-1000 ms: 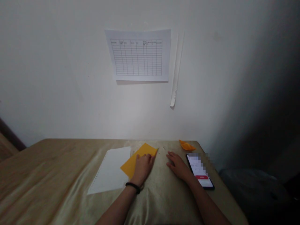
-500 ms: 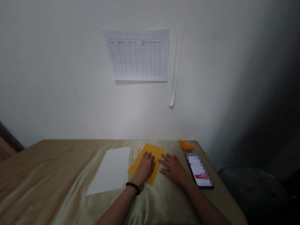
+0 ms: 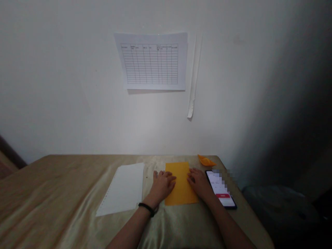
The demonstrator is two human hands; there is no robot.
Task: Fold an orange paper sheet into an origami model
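An orange sheet of paper (image 3: 181, 185) lies flat and square-on upon the cloth-covered table (image 3: 64, 186). My left hand (image 3: 162, 185) rests on the sheet's left edge, fingers laid out flat, a black band on the wrist. At the right edge sits my right hand (image 3: 199, 182), its fingers spread flat on the paper. Neither hand grips anything.
A white perforated sheet (image 3: 123, 189) lies left of my left hand. A lit phone (image 3: 220, 188) lies just right of my right hand. A small folded orange paper piece (image 3: 206, 160) sits near the back right corner. A printed grid sheet (image 3: 152, 61) hangs on the wall.
The orange sheet has slid right and turned from a diagonal to straight in front of me. Both hands moved with it and now lie on its two side edges.
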